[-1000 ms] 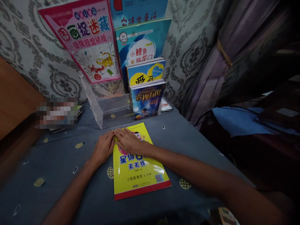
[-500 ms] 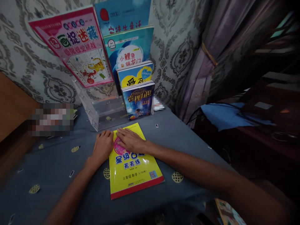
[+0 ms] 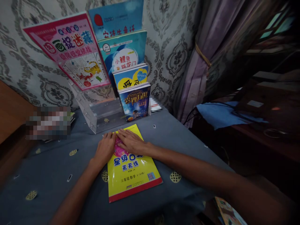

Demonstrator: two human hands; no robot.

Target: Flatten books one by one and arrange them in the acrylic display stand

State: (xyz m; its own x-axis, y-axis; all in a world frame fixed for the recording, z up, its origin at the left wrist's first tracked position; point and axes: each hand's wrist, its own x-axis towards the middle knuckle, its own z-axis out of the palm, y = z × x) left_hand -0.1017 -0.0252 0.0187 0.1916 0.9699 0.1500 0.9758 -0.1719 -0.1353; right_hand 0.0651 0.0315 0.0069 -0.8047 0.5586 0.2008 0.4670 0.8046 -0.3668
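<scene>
A yellow workbook (image 3: 134, 179) with a red strip along its near edge lies flat on the cloth-covered table. My right hand (image 3: 132, 141) rests on its upper part, palm down and fingers stretched out, partly hiding the pink picture and the title. At the upper left edge of the cover lies my left hand (image 3: 106, 148), fingers laid forward and close together, touching the book. The fingertips of both hands almost meet. Just beyond them stands a clear acrylic book rack (image 3: 92, 120), with a blue-covered book (image 3: 136, 104) in its front right slot.
Behind in the rack stand a pink picture book (image 3: 70, 53), a yellow-and-blue book (image 3: 130, 79), a teal book (image 3: 124, 47) and a blue book (image 3: 117, 17). A blurred-out stack (image 3: 49, 123) sits at left. A tied curtain (image 3: 197, 75) hangs at right beside the table edge.
My left hand has slid slightly right, further onto the workbook and closer to my right hand. The right hand stays flat on the cover. The view has shifted a little.
</scene>
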